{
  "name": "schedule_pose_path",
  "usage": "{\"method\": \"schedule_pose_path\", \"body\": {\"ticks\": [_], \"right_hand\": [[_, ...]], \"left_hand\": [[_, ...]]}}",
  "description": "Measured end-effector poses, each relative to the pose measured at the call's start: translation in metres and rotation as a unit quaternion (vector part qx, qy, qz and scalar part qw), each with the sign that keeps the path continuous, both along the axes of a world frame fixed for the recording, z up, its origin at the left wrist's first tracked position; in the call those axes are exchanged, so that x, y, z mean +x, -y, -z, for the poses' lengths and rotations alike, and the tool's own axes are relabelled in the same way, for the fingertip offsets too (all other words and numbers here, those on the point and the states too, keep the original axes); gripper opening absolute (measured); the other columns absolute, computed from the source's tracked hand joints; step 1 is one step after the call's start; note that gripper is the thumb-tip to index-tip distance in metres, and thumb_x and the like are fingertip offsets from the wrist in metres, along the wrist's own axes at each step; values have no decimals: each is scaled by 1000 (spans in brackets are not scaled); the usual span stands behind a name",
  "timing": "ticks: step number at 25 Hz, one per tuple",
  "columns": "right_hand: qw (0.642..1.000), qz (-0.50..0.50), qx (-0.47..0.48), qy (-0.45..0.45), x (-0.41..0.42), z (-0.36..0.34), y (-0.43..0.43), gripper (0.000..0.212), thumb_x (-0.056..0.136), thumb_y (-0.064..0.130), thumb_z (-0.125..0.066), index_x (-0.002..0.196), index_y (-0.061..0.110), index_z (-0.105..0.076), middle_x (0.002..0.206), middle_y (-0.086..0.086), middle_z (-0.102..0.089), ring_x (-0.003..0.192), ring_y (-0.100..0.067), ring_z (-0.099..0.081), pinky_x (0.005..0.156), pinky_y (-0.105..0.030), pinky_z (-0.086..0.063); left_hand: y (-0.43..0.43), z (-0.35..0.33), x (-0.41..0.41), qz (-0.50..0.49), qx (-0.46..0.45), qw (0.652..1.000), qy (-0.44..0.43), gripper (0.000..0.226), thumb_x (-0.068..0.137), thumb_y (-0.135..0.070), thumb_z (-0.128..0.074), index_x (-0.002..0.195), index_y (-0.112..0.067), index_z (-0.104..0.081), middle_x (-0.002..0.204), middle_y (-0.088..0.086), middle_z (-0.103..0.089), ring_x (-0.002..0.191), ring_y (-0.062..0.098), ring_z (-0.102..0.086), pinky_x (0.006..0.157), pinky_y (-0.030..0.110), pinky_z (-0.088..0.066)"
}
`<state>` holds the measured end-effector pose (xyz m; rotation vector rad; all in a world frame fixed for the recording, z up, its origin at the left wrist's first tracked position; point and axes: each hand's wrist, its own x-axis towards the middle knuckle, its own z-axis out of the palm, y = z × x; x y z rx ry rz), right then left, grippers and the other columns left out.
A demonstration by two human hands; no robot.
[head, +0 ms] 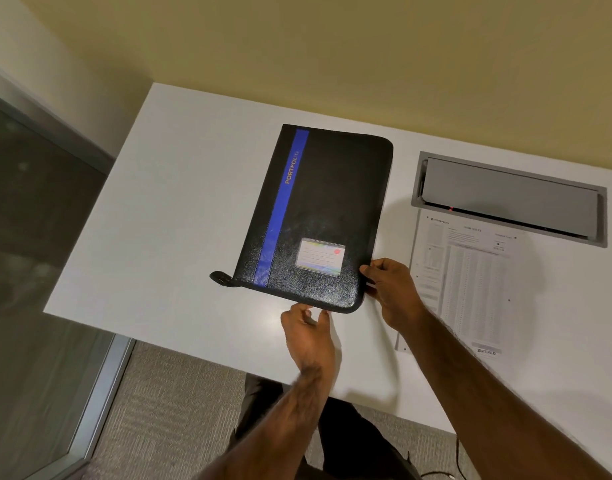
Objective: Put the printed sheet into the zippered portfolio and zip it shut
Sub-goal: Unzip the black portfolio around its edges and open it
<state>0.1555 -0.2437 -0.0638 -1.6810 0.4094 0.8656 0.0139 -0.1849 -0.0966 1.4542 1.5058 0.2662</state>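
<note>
From the head camera, a black zippered portfolio [318, 216] with a blue stripe and a small card window lies closed and flat on the white table [166, 209]. The left hand [309, 336] touches its near edge, fingers curled against the rim; whether they pinch anything there I cannot tell. The right hand [389, 284] grips the portfolio's near right corner, thumb on top of the cover. The printed sheet [470, 282] lies flat on the table just right of the portfolio, below a grey recessed hatch [508, 199], partly crossed by the right forearm.
</note>
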Motion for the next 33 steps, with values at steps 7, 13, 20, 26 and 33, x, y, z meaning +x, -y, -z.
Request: {"method": "schedule_pose_path", "body": {"ticks": [7,13,20,26,33], "right_hand": [[1000,-1,6,-7,0,1,0,11,98,7,-58,89,4,-64,100,-14,-70,97,-31,-68,75,-28,-56],[1000,-4,-10,-7,1,3,-1,9,97,7,-59,92,0,-63,106,-21,-69,98,-33,-67,82,-33,-57],[1000,-11,-28,-5,2,0,-3,10,97,7,-59,91,0,-62,105,-23,-67,98,-36,-66,79,-31,-57],[1000,-17,-13,-20,3,-4,-2,13,98,8,-57,101,-4,-62,104,-17,-68,101,-34,-67,78,-31,-56],[999,-10,10,-40,5,-13,-2,10,99,11,-57,91,7,-60,106,-10,-66,102,-31,-63,83,-38,-53]], "left_hand": [[10,-4,3,-4,-2,1000,25,24,82,-8,-76,91,-20,-57,89,3,-53,68,12,-52,77,24,-49],[7,3,-5,-58,-81,990,102,19,84,7,-69,97,-7,-68,70,-2,-56,66,11,-54,79,27,-52],[3,2,-1,9,-64,997,42,11,84,-1,-67,74,-2,-62,67,2,-61,60,12,-49,60,12,-43],[-14,-4,-12,66,-18,998,-15,13,92,-20,-63,79,-20,-63,77,-7,-69,70,7,-64,67,23,-49],[-95,-1,-40,33,44,998,-29,9,88,-20,-68,80,-20,-66,78,-8,-69,74,8,-66,69,26,-50]]}}
